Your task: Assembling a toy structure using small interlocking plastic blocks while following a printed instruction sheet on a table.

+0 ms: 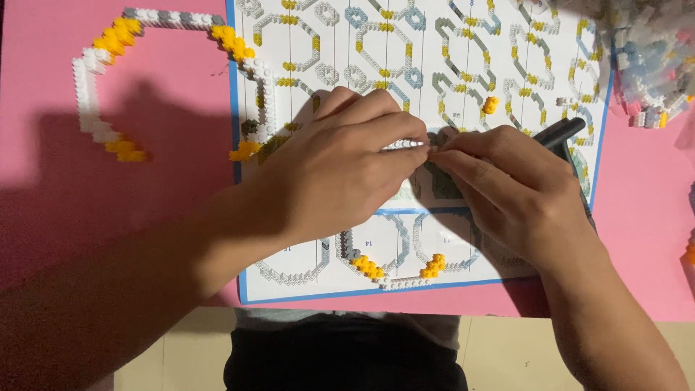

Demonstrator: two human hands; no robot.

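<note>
My left hand (340, 166) lies over the middle of a printed instruction sheet (449, 51) and pinches a short strip of small white bricks (402, 145) between its fingertips. My right hand (507, 192) meets it from the right, fingertips touching the end of that strip, while a black tool (561, 132) sticks out from under this hand. A small yellow brick piece (491, 105) rests on the sheet just above my right hand. Both hands hide the sheet's centre.
A curved chain of white, grey and yellow bricks (108, 51) lies on the pink mat (166, 145) at left. A shorter built chain (394, 271) lies near the sheet's lower edge. A heap of loose pastel bricks (651, 65) sits at the top right.
</note>
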